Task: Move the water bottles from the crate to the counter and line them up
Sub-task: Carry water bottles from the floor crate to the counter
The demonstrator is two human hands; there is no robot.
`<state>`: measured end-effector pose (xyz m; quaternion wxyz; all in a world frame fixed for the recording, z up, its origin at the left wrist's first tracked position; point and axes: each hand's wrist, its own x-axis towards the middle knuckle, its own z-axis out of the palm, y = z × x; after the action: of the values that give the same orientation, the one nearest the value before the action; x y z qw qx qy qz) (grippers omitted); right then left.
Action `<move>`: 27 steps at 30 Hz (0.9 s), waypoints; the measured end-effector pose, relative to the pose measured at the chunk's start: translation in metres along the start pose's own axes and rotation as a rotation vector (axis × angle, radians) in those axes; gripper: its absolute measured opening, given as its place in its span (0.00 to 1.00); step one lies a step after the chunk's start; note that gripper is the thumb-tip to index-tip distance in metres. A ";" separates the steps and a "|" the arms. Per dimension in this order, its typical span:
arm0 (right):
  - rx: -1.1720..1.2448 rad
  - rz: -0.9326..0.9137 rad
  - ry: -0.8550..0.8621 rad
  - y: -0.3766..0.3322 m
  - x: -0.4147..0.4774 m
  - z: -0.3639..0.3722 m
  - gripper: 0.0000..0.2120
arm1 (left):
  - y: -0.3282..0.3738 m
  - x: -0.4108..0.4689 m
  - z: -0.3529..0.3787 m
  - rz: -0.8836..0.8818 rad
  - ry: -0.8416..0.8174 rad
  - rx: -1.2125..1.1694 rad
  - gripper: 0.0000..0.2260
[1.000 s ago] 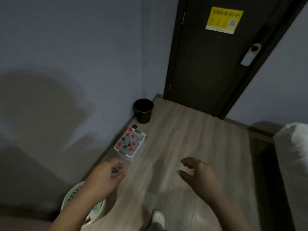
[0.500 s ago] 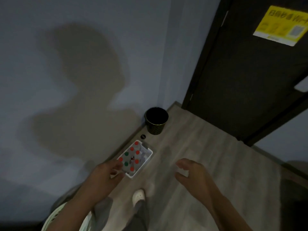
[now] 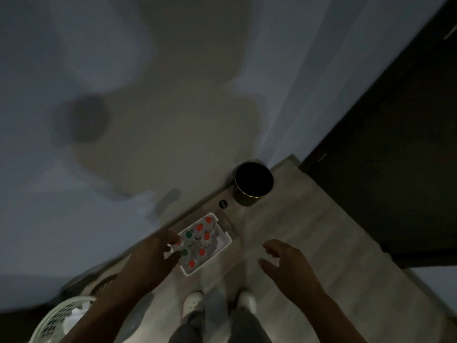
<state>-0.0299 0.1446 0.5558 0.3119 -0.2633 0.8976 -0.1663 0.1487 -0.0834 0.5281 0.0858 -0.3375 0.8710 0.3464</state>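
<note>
head view: our left hand (image 3: pixel 148 258) is nearer, its fingers curved over the crate (image 3: pixel 209 257)'s left corner; we cannot tell if they grip. the water bottles (image 3: pixel 200 240) stand upright, caps up. our right hand (image 3: pixel 286 266) hovers loose and empty beside the crate.

Both bare arms reach forward and down, the left hand ahead of the right.
Left hand (image 3: pixel 152 258): back of the hand toward the camera, left forearm (image 3: pixel 99 310) entering from lower left, wrist straight. Its fingers (image 3: pixel 170 237) curve forward with the thumb set below them and a narrow gap between. The view is dark and blurred, so whether they close on anything cannot be determined. Right hand (image 3: pixel 288 267): right forearm (image 3: pixel 329 313) entering from lower right, palm turned inward toward the left, fingers loosely curved and apart, thumb spread below them, holding nothing. The two hands are well apart. Both legs (image 3: pixel 188 329) show low between the forearms.
</note>
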 end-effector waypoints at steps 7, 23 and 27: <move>-0.071 -0.098 -0.242 0.025 0.125 0.008 0.17 | 0.006 0.069 0.047 -0.267 0.130 -0.148 0.16; -0.170 -0.305 -0.358 0.104 0.393 0.207 0.18 | -0.134 0.244 0.260 -0.610 0.154 -0.249 0.20; -0.144 -0.333 -0.339 0.123 0.436 0.270 0.18 | -0.173 0.280 0.305 -0.597 0.181 -0.242 0.21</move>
<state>-0.1908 -0.0435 0.0900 0.4067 -0.4532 0.7864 -0.1042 0.0230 -0.1215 0.0997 0.0652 -0.6150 0.6902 0.3757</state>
